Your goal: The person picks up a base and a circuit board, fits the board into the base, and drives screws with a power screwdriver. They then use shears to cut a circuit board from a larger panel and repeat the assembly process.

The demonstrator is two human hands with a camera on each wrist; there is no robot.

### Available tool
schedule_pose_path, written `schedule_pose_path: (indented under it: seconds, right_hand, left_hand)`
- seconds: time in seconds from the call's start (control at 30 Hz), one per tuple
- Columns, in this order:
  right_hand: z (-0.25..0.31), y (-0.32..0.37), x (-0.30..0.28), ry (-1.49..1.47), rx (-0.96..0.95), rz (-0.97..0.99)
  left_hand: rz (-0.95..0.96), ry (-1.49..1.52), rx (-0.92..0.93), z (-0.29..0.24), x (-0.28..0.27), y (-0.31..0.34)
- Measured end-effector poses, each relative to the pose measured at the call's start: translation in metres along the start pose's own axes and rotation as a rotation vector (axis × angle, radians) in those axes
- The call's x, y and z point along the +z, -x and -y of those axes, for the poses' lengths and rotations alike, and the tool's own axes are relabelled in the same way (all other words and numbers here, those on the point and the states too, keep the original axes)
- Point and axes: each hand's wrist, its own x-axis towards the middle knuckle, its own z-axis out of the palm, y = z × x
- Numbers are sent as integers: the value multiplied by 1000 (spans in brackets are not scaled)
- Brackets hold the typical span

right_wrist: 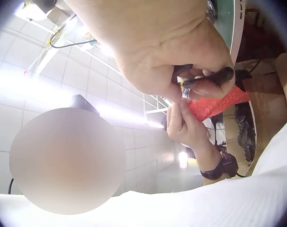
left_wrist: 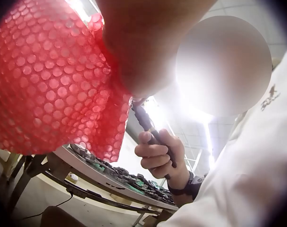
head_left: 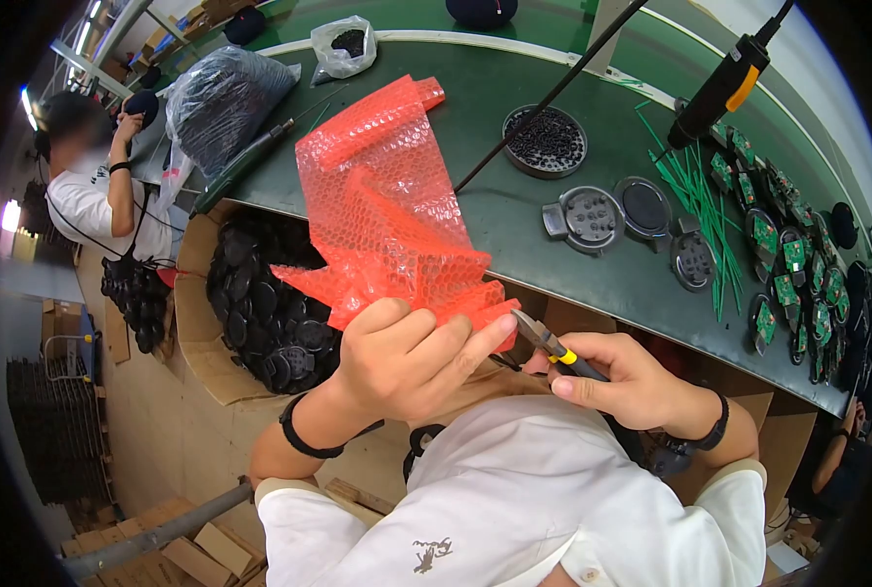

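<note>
I see crumpled red bubble-wrap sheet [head_left: 387, 215] upright | left hand [head_left: 407, 357] pinching its bottom | right hand [head_left: 632, 386] gripping black-yellow pliers [head_left: 553, 347]

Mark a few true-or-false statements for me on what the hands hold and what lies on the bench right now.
1. The left hand holds the red bubble wrap. True.
2. The right hand holds nothing. False: it grips black-handled pliers.
3. The tip of the pliers is close to the lower edge of the bubble wrap. True.
4. The green cable ties lie in the cardboard box. False: they lie on the green table; the box holds black discs.
</note>
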Motion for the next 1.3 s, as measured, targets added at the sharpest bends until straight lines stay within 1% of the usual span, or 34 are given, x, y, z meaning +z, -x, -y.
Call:
schedule_pose_path:
  seconds: [0.13,0.43,0.57,0.63,0.67,0.7,0.73,0.8,0.83,0.87,0.9,0.93,0.97,1.0,1.03,1.07,1.1,1.17,1.2,1.27,1.3]
  right_hand:
    - [2,0,-2,4,44,0]
    - [1,0,-2,-11,65,-19]
    - [-5,-1,-1,5,37,-39]
    - [-4,1,0,-4,87,-81]
    - [-8,5,-2,-79,123,-107]
    - [-5,19,-6,200,-89,-279]
    - [0,35,-16,484,-303,-440]
    - [7,68,-54,549,-364,-1029]
    - [13,74,-87,532,-278,-1227]
    - [20,75,-123,640,-123,-1345]
    - [6,71,-180,817,-156,-1355]
    - [5,53,-210,971,-147,-1313]
    - [1,30,-241,1076,-34,-1235]
    - [-8,6,-268,1176,77,-1151]
    - [-23,-19,-292,1303,74,-1104]
    - [-33,-40,-307,1432,67,-1053]
    - [-34,-53,-307,1419,45,-1061]
    - [-32,-77,-301,1498,103,-1109]
    - [-33,-81,-303,1489,83,-1111]
    - [-39,-80,-312,1496,-6,-1053]
    - [-24,-71,-294,1379,52,-1053]
  left_hand:
    - [-1,-16,10,0,3,0]
    - [-5,-15,4,1,6,-1]
    - [9,-21,-5,1,8,-2]
    - [-11,-16,-7,-1,10,-3]
    - [61,8,-38,-2,6,-3]
    - [129,29,-63,0,3,-4]
    - [98,29,-54,1,1,-5]
    - [102,197,-348,3,-5,-5]
    - [141,290,-436,8,-13,-10]
    - [143,288,-427,13,-20,-15]
    - [177,319,-491,19,-25,-21]
    - [213,344,-555,27,-32,-28]
    - [236,387,-564,41,-43,-31]
    - [194,394,-553,54,-53,-37]
    - [84,383,-556,67,-60,-42]
    - [21,440,-724,74,-73,-52]
    - [16,411,-849,84,-90,-58]
    - [-143,294,-856,123,-104,-50]
    - [-222,260,-858,146,-100,-41]
    - [-154,-226,-703,172,-69,-24]
    - [-19,-307,-736,181,-44,-9]
